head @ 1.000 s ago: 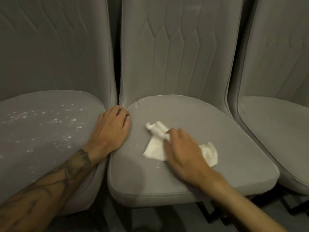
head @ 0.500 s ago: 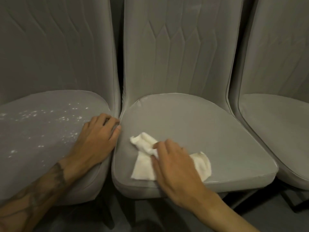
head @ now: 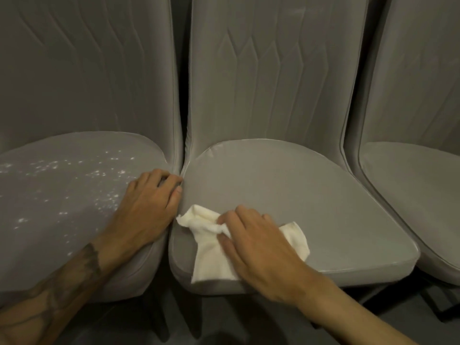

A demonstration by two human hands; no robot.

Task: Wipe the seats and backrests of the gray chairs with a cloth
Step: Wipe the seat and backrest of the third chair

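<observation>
White and crumpled, the cloth (head: 211, 260) lies on the near left part of the middle seat (head: 311, 195), reaching its front edge. The right hand (head: 258, 252) lies on top of it, fingers stretched out and pressing it down, not clenched around it. Just left, the left hand (head: 146, 207), on a tattooed forearm, rests relaxed on the right edge of the left seat (head: 49, 220), grasping nothing, its fingertips at the gap between the two chairs. White specks (head: 99, 175) dot that left seat. Farther back rise the stitched gray backrests (head: 273, 83), and a third chair (head: 410, 190) stands at the right.
</observation>
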